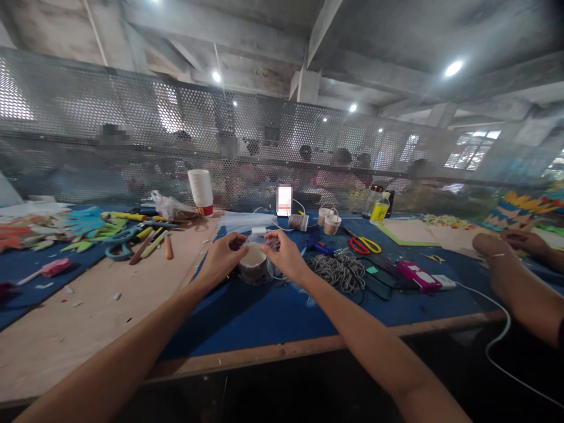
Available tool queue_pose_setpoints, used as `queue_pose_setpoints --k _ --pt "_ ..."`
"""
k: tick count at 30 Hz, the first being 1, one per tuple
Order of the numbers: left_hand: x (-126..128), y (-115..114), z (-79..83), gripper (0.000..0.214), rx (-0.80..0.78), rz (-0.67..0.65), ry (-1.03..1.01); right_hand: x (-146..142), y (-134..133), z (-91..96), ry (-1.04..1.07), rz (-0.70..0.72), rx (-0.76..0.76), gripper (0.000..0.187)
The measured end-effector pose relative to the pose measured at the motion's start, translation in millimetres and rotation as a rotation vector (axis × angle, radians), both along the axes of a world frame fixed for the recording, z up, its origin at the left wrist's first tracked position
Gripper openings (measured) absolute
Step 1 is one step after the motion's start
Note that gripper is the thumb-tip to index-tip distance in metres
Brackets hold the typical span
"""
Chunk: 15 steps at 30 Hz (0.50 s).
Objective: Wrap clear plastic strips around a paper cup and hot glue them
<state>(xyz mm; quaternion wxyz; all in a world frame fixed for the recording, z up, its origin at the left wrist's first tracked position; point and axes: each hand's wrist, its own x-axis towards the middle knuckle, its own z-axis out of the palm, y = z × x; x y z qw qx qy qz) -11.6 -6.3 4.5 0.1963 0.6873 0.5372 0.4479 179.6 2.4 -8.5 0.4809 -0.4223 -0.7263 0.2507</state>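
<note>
A small paper cup (253, 265) wrapped in grey cord stands on the blue mat (273, 317) before me. My left hand (224, 257) pinches its left rim, fingers closed. My right hand (285, 254) pinches the right rim, with thin clear film or thread between the fingers. A heap of grey cord (342, 271) lies just right of my right hand.
Red-and-yellow scissors (365, 244), a pink tool (418, 276) with a white cable, two small cord-wrapped cups (330, 222), a stack of white cups (200, 192) and coloured paper cut-outs (83, 226) lie around. A co-worker's arms (511, 264) rest at the right. A mesh screen (247, 147) stands behind.
</note>
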Motion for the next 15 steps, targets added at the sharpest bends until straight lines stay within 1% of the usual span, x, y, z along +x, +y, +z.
queue_pose_setpoints --k 3,6,10,15 --pt "-3.6 5.1 -6.2 0.033 0.004 0.05 -0.012 1.3 6.8 -4.0 0.069 0.016 -0.011 0.027" --pt "-5.7 7.7 -9.4 0.031 0.015 0.072 0.008 1.8 12.5 -8.7 0.122 0.061 -0.049 0.028" --pt "-3.4 3.9 -7.6 0.028 0.012 0.091 0.052 0.7 15.0 -13.5 0.133 0.102 -0.071 0.03" --pt "-0.6 -0.1 -6.2 0.026 0.022 0.106 0.092 -1.1 13.3 -14.2 0.095 0.072 -0.043 0.03"
